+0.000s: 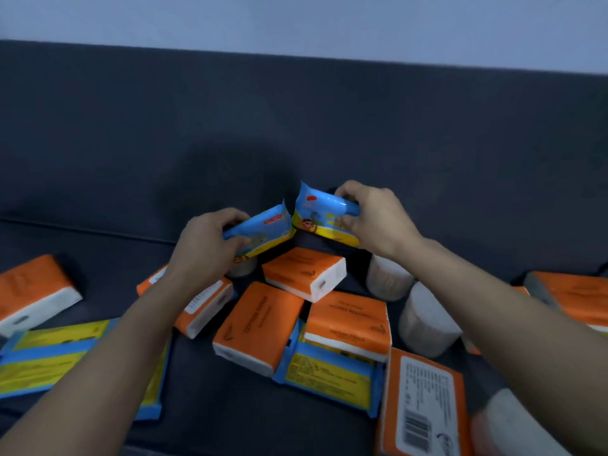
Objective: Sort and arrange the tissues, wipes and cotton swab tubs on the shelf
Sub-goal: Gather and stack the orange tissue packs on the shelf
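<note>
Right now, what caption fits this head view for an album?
Left hand grips one blue wipes pack, right hand a second wipes pack, above orange tissue packs and cotton swab tubs.

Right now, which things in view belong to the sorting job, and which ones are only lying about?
Belong to the job: left hand gripping the left wipes pack; right hand gripping the right wipes pack; orange tissue packs; white cotton swab tubs; flat wipes packs in front.
Only lying about: nothing loose; just the dark cushioned surface and the pale wall.
</note>
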A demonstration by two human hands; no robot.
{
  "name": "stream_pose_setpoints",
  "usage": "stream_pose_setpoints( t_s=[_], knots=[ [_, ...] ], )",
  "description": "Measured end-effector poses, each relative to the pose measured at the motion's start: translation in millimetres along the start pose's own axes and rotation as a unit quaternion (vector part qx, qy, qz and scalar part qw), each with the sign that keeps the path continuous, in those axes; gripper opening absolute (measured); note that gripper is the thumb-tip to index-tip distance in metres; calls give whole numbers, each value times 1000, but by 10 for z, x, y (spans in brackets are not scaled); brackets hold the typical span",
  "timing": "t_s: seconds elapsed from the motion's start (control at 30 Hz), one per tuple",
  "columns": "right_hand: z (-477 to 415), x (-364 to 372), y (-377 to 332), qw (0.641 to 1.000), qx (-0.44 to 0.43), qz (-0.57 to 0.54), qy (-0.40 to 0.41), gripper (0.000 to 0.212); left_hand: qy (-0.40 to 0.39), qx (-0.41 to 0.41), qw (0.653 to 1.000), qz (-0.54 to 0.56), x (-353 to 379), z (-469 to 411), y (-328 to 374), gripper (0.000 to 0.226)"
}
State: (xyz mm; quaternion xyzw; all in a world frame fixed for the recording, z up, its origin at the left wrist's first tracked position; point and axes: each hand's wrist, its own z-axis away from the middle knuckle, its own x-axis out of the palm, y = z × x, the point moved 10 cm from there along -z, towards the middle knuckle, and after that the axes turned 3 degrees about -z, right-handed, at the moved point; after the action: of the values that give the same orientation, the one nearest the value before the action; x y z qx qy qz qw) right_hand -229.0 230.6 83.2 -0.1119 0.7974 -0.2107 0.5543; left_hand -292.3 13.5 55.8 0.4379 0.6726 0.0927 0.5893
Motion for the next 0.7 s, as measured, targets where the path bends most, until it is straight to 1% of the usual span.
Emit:
stream_pose_setpoints(
  t_s=[0.13,0.23,0.3,0.37,0.43,0.5,0.6,0.7],
  knots=[
    [-125,281,26,999,18,6,-47,23,-10,-18,1000,3,-13,-3,-135,25],
    [-125,472,158,993,38,55,-96,29,-19,-23,1000,1,19,-36,-141,24],
    [-107,494,208,990,42,78,-114,31,-25,-21,999,10,66,-73,-109,21],
    [-88,476,238,988,47,76,-125,28,-37,-22,999,20,131,-109,-78,20],
    [-64,466,243,987,46,73,-135,25,-39,-7,999,-12,175,-157,-42,21],
    [-26,480,237,986,46,67,-148,27,-44,4,998,-43,221,-212,-24,25],
    [60,547,237,981,49,56,-182,32,-78,9,996,-53,344,-285,-26,26],
    [149,610,251,973,47,59,-219,32,-113,25,990,-80,499,-346,18,26]
  ],
)
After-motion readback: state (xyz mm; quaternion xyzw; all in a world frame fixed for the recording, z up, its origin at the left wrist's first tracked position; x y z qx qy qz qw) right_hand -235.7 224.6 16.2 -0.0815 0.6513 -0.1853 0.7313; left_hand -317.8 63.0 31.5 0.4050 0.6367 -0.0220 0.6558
